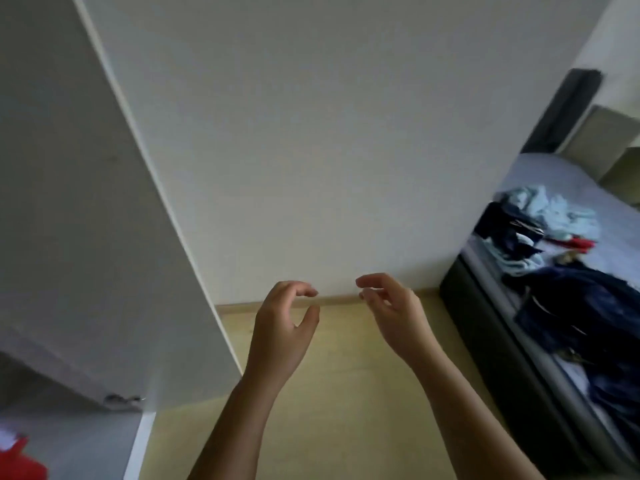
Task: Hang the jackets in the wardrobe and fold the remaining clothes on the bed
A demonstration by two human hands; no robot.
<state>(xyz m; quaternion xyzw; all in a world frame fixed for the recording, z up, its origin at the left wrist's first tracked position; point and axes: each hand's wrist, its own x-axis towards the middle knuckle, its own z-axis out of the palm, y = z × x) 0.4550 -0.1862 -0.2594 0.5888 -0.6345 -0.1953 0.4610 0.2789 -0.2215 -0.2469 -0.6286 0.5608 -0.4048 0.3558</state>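
Observation:
My left hand and my right hand hang in front of me over the floor, fingers loosely curled, holding nothing. At the left stands the white wardrobe with its door swung open. On the bed at the right lies a heap of clothes: a light blue garment, dark navy pieces, a small red item, and a large dark blue garment nearer to me. The frame is blurred.
A plain white wall fills the middle, with a wooden skirting board and pale wooden floor below. A red thing shows at the wardrobe's bottom left. The bed has a dark frame and dark headboard.

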